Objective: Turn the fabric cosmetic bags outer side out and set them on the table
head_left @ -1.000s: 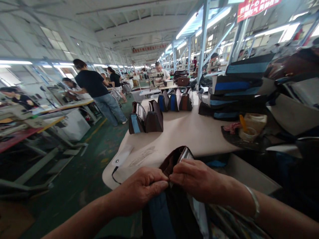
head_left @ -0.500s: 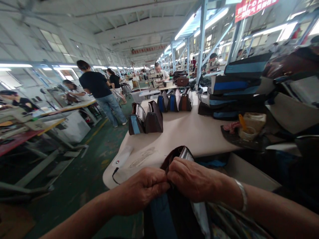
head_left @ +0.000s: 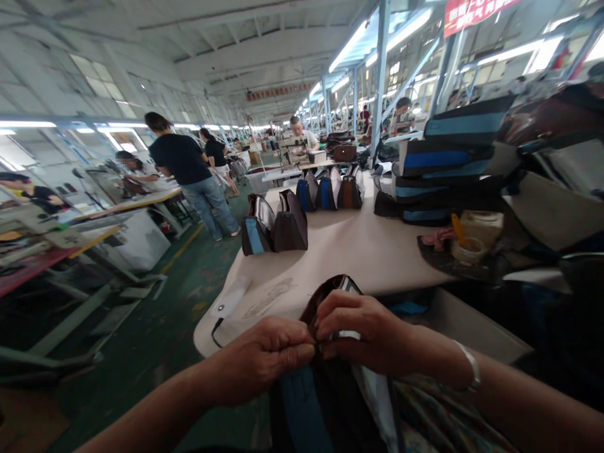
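A dark fabric bag (head_left: 302, 402) with a blue panel and white lining rests on my lap, its brown-edged opening (head_left: 328, 302) pointing up. My left hand (head_left: 264, 352) pinches the bag's top edge from the left. My right hand (head_left: 363, 333) grips the same edge from the right, and a silver bangle (head_left: 469, 365) circles that wrist. The fingertips of both hands nearly meet at the seam, and they hide what they pinch.
A cream-topped work table (head_left: 349, 258) stands ahead, with several upright bags (head_left: 290, 223) along it. A stack of blue-striped bags (head_left: 448, 163) and a plastic jug (head_left: 479, 226) are on the right. Sewing stations and co-workers (head_left: 184, 157) line the aisle on the left.
My right hand has shifted slightly up and left along the bag's edge, and its fingers now curl tighter at the seam. The whole view has tilted a little.
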`<state>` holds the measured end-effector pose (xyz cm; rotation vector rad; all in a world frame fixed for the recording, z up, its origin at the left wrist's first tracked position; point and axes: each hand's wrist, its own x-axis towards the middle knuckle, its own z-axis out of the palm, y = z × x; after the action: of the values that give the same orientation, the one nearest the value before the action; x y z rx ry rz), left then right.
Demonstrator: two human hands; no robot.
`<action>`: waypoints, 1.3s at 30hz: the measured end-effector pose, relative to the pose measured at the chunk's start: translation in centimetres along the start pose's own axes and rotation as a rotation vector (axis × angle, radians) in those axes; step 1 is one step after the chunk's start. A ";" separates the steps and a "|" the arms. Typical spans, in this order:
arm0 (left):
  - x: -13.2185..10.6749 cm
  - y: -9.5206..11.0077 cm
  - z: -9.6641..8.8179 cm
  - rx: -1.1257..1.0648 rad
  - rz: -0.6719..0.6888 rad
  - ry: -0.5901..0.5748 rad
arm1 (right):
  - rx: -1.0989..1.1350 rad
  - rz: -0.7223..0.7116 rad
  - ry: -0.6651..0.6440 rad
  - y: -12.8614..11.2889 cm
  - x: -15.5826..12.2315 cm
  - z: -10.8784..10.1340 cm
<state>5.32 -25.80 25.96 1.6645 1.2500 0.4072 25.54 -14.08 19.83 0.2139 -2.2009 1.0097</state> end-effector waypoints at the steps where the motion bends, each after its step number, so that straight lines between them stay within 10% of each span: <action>1: 0.0 0.0 0.0 0.007 0.014 -0.006 | 0.062 0.023 0.004 0.3 0.1 0.3; 7: -0.1 0.0 0.1 -0.044 0.061 -0.001 | 0.154 0.038 -0.130 0.7 1.3 0.0; 21: 0.2 0.8 1.3 -0.148 -0.189 0.042 | -0.553 -0.265 -0.148 -0.7 0.3 0.9; 39: -0.1 -0.8 5.2 0.679 0.173 0.517 | -0.198 0.214 -0.189 -1.2 -0.4 1.4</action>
<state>8.64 -28.44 22.87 2.3479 1.7593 0.5859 25.54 -15.96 19.64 -0.0184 -2.5207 0.9063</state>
